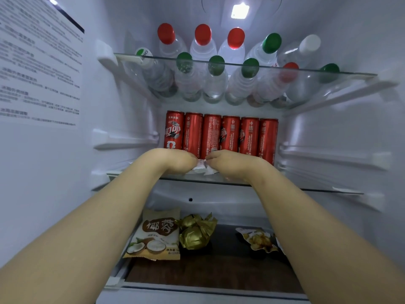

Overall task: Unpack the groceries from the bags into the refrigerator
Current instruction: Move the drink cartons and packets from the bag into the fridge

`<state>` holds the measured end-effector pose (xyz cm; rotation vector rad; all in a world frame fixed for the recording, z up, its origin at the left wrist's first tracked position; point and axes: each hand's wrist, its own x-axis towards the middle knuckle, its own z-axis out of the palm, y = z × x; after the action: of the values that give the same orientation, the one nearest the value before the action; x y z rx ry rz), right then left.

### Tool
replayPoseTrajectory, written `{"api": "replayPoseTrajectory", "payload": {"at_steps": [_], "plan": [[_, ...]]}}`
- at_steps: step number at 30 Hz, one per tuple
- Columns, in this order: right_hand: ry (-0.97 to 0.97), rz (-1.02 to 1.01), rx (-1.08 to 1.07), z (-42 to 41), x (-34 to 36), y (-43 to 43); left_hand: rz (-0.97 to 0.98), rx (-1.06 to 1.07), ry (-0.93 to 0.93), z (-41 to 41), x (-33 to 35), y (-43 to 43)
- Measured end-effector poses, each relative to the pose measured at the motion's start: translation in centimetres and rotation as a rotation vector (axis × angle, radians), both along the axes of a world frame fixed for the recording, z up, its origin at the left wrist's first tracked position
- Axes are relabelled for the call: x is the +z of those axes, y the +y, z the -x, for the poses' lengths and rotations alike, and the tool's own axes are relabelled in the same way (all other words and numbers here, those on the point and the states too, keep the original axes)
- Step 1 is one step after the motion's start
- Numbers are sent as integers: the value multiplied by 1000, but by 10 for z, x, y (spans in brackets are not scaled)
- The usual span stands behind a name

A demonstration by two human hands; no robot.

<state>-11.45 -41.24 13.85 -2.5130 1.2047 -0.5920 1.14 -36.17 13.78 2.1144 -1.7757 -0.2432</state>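
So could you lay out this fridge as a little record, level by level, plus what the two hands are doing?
place: inside a refrigerator
upper level: water bottles in two rows, with red, green and white caps
middle shelf: six red cans in a row at the back
left hand: pinches white packets in front of the cans
right hand: pinches the same packets
bottom level: coconut snack packet, gold-wrapped sweets, another snack packet
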Motion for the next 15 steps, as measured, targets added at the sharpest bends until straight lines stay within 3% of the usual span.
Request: {"api": "replayPoseTrajectory", "payload": {"at_steps": [7, 11, 15], "plan": [[-97, -33, 32, -1, 2, 7, 170, 51, -155, -1, -2, 0], [-164, -36, 4, -1, 2, 9, 234, 76, -62, -2, -2, 0], [-139, -8, 19, 1, -1, 5, 220, 61, -119, -5, -3, -2]]}}
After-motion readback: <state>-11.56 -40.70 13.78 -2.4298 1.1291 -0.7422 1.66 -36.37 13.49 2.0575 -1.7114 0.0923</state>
